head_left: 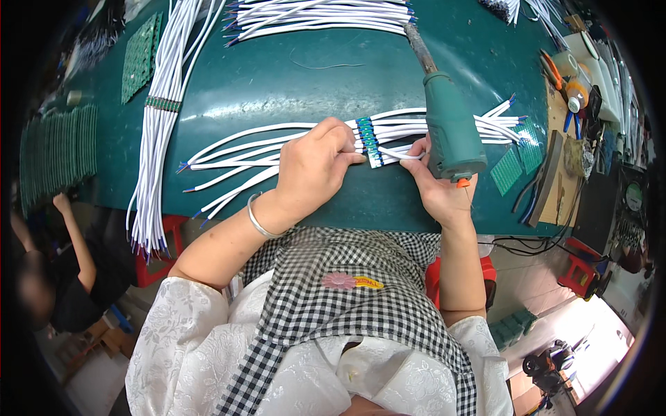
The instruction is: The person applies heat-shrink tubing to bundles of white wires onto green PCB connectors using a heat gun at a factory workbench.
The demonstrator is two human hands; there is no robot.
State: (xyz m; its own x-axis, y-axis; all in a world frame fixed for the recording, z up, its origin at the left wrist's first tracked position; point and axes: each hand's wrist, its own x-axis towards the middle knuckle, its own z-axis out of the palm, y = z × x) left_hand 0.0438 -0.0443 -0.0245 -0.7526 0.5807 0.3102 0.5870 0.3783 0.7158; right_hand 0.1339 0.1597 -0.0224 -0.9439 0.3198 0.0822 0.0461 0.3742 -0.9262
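Note:
A narrow green circuit board strip lies on the bench in front of me, with white cables running off both its sides. My left hand is closed over the cables at the strip's left edge, its thumb and fingertips beside the board. On the other side, my right hand pinches a short white cable by the strip's lower right end. A green-handled tool with a dark metal barrel, apparently a soldering iron, stands over the right-hand cables and hides part of the right fingers.
Bundled white cables lie at left, and another bundle at the back. Green boards stand in a row far left; loose boards lie at right near orange-handled pliers. Another person's arm shows at left.

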